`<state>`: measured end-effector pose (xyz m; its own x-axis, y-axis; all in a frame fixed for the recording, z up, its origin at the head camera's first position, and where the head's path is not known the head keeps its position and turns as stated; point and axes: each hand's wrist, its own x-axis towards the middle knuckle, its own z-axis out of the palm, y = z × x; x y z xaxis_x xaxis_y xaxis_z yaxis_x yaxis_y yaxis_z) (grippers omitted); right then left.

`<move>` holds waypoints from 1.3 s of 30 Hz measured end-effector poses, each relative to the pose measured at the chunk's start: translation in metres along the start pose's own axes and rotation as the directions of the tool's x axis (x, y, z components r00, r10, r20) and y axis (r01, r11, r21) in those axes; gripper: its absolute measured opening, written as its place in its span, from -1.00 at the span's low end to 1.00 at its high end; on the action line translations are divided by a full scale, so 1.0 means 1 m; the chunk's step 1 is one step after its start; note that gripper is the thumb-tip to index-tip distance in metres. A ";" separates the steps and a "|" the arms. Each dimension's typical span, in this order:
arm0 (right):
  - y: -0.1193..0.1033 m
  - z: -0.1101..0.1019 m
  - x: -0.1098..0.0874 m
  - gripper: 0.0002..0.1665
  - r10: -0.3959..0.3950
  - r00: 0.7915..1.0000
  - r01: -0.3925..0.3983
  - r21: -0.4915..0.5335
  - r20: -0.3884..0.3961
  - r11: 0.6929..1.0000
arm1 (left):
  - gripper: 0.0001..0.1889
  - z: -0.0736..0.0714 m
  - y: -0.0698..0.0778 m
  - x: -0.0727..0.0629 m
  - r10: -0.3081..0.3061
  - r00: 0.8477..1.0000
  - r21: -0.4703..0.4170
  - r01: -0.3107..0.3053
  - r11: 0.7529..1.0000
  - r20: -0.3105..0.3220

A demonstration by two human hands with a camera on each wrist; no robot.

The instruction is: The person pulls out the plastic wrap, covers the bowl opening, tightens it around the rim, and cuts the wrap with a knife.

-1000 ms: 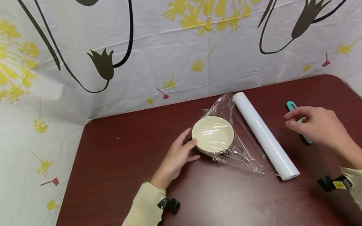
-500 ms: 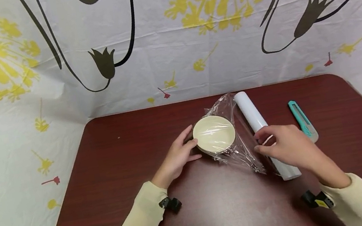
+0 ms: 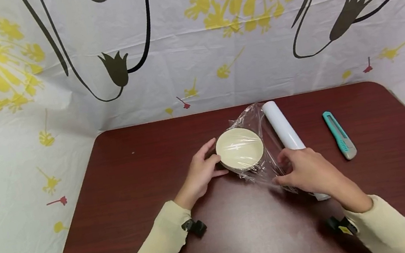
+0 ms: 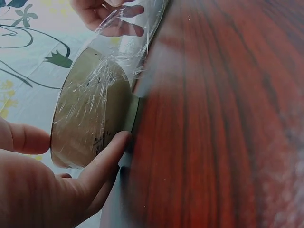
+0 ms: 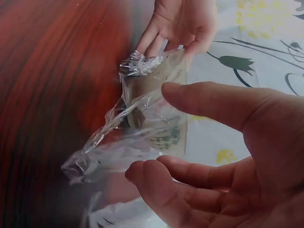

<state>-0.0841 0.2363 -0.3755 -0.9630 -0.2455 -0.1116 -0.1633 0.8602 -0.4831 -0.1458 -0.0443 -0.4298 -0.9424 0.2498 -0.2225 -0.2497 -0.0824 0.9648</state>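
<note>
A cream bowl stands on the table with cling film stretched over its top. Loose film bunches out from its right side. My left hand holds the bowl's left side, thumb at the rim and fingers spread along the lower wall. In the left wrist view, the bowl's wall shows through the creased film. My right hand hovers beside the loose film, with thumb and fingers apart and nothing pinched between them. It hides part of a white roll lying to the right of the bowl.
A teal utility knife lies on the right of the dark red table. Patterned white cloth hangs behind the table and along its sides.
My right hand has moved left from above the utility knife, across the white roll, to the loose film, uncovering the knife. My left hand has stayed at the bowl.
</note>
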 end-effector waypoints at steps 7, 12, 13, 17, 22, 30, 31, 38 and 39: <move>0.000 0.005 0.003 -0.53 -0.026 1.000 0.026 0.014 0.007 1.000 | -0.31 0.000 0.000 0.001 0.016 1.000 0.016 -0.016 1.000 -0.005; 0.003 0.010 0.004 -0.69 -0.066 0.997 0.067 0.027 -0.027 0.997 | -0.32 0.000 0.000 0.000 0.024 1.000 0.010 -0.024 1.000 -0.006; 0.003 0.010 0.004 -0.72 -0.071 0.997 0.072 0.028 -0.035 0.997 | -0.32 0.000 0.000 0.000 0.026 1.000 0.009 -0.026 1.000 -0.006; 0.004 0.012 0.004 -0.81 -0.095 0.993 0.096 0.017 -0.075 0.995 | -0.32 0.001 0.001 0.000 0.033 0.999 0.007 -0.032 0.999 -0.010; 0.004 0.014 0.003 -0.75 -0.119 0.987 0.120 0.003 -0.109 0.993 | -0.32 0.001 0.001 0.001 0.041 0.999 0.006 -0.041 0.999 -0.010; 0.003 0.018 0.004 -0.70 -0.123 0.985 0.122 -0.013 -0.120 0.992 | -0.31 0.003 -0.001 0.003 0.051 0.998 0.004 -0.051 0.999 -0.026; 0.003 0.019 0.004 -0.67 -0.128 0.983 0.127 -0.018 -0.129 0.992 | -0.30 0.003 -0.001 0.003 0.055 0.998 0.005 -0.055 0.998 -0.025; 0.002 0.026 0.008 -0.49 -0.199 0.962 0.186 -0.082 -0.188 0.979 | -0.27 0.002 -0.002 0.004 0.076 0.997 -0.002 -0.076 0.997 -0.016; 0.002 0.027 0.010 -0.52 -0.210 0.958 0.196 -0.092 -0.193 0.976 | -0.27 0.002 -0.003 0.004 0.075 0.997 -0.002 -0.075 0.997 -0.017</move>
<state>-0.0876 0.2231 -0.4012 -0.9299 -0.3301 0.1622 -0.3678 0.8330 -0.4134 -0.1482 -0.0416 -0.4328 -0.9620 0.2269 -0.1517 -0.1786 -0.1029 0.9785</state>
